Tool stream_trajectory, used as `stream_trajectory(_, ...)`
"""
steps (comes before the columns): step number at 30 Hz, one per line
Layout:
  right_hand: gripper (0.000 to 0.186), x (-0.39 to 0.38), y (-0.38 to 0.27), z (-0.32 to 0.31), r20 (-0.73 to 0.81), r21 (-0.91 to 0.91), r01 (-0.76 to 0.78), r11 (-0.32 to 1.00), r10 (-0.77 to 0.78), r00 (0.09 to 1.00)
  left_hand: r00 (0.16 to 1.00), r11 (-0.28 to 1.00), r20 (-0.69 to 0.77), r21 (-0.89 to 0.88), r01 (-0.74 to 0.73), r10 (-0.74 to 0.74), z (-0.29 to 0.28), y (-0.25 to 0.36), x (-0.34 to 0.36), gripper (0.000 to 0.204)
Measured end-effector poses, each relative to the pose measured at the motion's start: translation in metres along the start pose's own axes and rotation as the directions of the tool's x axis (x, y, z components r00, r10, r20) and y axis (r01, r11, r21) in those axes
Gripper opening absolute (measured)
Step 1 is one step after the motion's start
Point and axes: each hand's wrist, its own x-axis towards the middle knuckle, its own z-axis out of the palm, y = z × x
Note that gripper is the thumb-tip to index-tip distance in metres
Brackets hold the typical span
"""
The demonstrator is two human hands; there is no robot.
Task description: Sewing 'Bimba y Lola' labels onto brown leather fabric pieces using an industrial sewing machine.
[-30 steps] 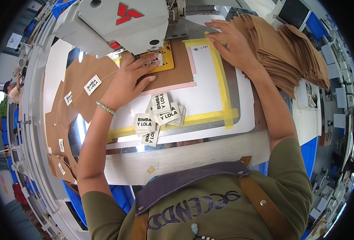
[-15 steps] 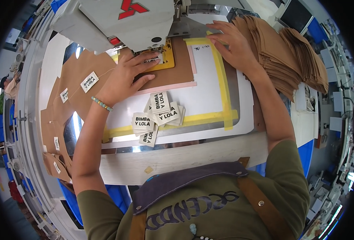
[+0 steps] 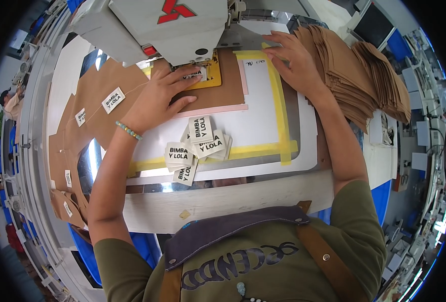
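My left hand lies palm down with its fingers stretched across a brown panel under the sewing machine head. Its fingertips touch a white fabric label inside a yellow frame on that panel. Over at the right, my right hand hovers with fingers apart and nothing in them, close to the yellow tape strip and the machine's metal side plate. A loose pile of white labels with dark print lies on the white board, nearer me than the brown panel.
Stacked brown panels stand at the right, beside my right forearm. More brown pieces with labels sewn on trail down the left side, joined by thread. Yellow tape and pink strips mark the board. The pale table edge runs before me.
Both hands keep nearly the same places; the left fingers stay on the label. The whole view has shifted slightly, with no thing visibly taken up or let go.
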Motion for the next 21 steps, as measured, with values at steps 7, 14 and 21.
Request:
stream_trajectory(7, 0.018, -0.002, -0.002, 0.002, -0.002, 0.027, 0.001, 1.0, -0.001, 1.0, 0.993, 0.993, -0.01, -0.019, 0.116, -0.116, 0.002, -0.006, 0.006, 0.044)
stream_trajectory(14, 0.017, -0.003, -0.003, 0.004, -0.027, 0.022, 0.012, 1.0, -0.012, 1.0, 0.961, 0.954, 0.054, -0.111, 0.277, -0.273, -0.006, -0.011, 0.005, 0.038)
stream_trajectory(21, 0.016, 0.0, -0.007, 0.005, -0.025, 0.042, 0.021, 0.999, -0.02, 0.999, 0.948, 0.957, -0.149, -0.113, 0.268, -0.283, -0.021, -0.033, -0.033, 0.037)
